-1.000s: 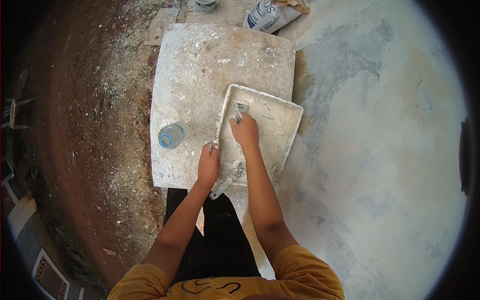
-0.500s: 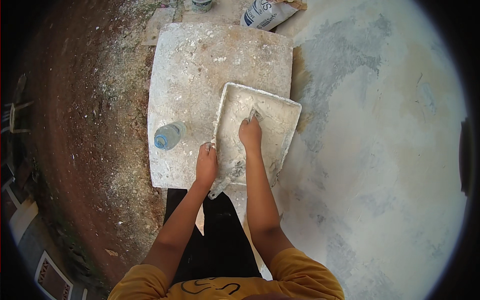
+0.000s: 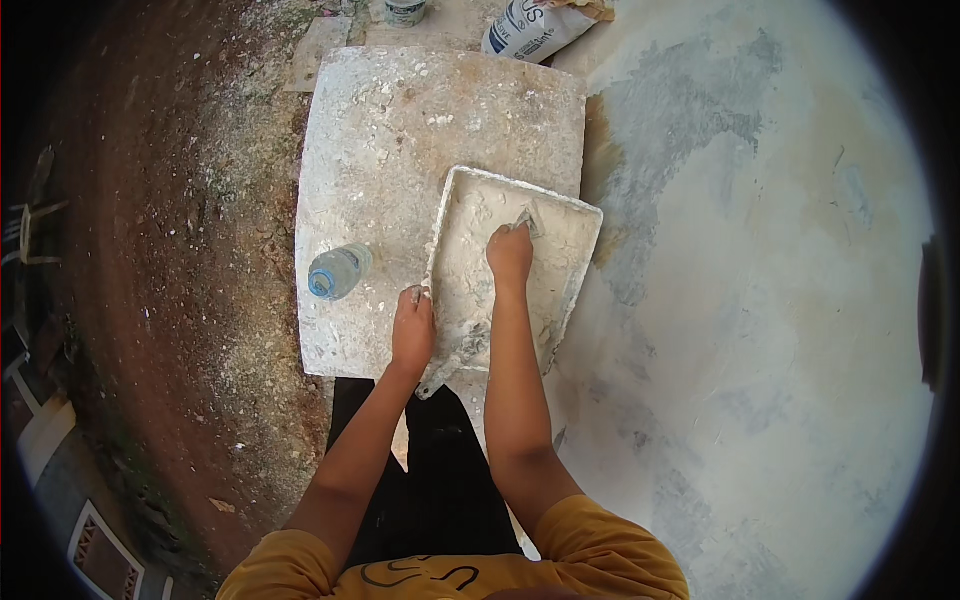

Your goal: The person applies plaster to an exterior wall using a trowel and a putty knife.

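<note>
The fingers of the right hand (image 3: 510, 254) are pressed together around a small grey flat-bladed scraper (image 3: 531, 220); the fist hides its handle, and only part of the blade shows, against the cream paste (image 3: 480, 255). The left hand (image 3: 413, 325) has its fingers curled together at the tray's left rim; a small grey bit shows at their tips, and I cannot tell exactly what they clasp.

The paste coats a shallow, rectangular, whitish tray (image 3: 528, 189), in whose upper part the scraper sits. A second paste-smeared tool (image 3: 430, 386) lies across the near left corner, its outline hard to make out. The tray rests on a pale, stained, slightly curved-looking board (image 3: 400, 130), its near right corner partly behind the right forearm.

Left of the tray, a clear plastic bottle with a blue end (image 3: 342, 271) lies tilted or leaning, hard to tell which. Beyond the board, a white printed sack (image 3: 537, 32) and a small pale tub (image 3: 405, 13) are cut off by the upper edge.
</note>
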Demonstrator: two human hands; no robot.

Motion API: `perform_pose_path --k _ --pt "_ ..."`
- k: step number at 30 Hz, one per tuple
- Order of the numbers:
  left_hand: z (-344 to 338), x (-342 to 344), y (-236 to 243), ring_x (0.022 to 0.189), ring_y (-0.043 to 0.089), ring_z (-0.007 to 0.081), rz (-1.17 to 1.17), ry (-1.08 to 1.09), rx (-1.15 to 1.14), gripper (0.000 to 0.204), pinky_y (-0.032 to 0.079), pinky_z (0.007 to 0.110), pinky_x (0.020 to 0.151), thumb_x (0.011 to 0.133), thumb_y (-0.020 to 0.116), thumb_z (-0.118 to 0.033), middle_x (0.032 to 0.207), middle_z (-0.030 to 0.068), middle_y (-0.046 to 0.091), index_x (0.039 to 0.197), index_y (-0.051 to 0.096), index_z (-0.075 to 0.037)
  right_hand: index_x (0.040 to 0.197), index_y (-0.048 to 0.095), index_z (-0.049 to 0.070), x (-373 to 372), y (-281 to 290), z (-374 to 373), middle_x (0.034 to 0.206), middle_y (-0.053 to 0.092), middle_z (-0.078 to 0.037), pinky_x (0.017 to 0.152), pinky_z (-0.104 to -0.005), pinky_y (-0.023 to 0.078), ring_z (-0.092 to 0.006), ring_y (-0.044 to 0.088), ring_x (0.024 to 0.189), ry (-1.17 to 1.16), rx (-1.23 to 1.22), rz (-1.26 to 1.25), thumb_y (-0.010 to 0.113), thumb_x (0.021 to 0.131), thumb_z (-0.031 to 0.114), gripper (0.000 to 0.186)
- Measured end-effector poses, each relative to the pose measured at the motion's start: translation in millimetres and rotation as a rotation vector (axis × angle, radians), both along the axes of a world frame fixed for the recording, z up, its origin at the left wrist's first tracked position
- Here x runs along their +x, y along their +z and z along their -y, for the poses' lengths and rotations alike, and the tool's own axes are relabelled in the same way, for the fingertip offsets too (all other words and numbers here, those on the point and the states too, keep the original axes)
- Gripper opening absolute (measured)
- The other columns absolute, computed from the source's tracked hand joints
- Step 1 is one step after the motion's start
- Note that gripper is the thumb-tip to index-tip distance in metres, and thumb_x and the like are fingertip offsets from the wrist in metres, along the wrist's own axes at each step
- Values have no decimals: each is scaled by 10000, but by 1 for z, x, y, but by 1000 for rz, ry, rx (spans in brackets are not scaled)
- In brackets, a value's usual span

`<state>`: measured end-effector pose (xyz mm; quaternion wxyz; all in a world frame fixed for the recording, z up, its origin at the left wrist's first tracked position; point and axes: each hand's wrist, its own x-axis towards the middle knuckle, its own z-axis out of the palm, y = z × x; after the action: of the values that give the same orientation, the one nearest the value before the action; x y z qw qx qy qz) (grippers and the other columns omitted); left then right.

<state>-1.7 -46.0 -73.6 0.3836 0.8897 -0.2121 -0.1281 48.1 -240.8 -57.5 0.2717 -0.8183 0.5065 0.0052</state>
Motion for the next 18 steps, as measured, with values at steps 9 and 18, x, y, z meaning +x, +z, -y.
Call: perform_pose_path --k 9,18 --pt "-7 1 -6 995 522 414 19 10 6 250 454 439 870 771 528 94 1053 258 526 1020 538 95 1076 530 -127 22 23 -48 919 613 -359 823 -506 475 -490 602 903 199 158 77 455 871 189 384" --pt "-3 1 -6 1025 524 385 32 -8 24 235 458 423 885 812 515 63 1055 248 548 1041 548 102 1077 556 -102 25 16 -46 974 617 -337 847 -499 469 -484 595 936 184 165 60 474 860 211 389"
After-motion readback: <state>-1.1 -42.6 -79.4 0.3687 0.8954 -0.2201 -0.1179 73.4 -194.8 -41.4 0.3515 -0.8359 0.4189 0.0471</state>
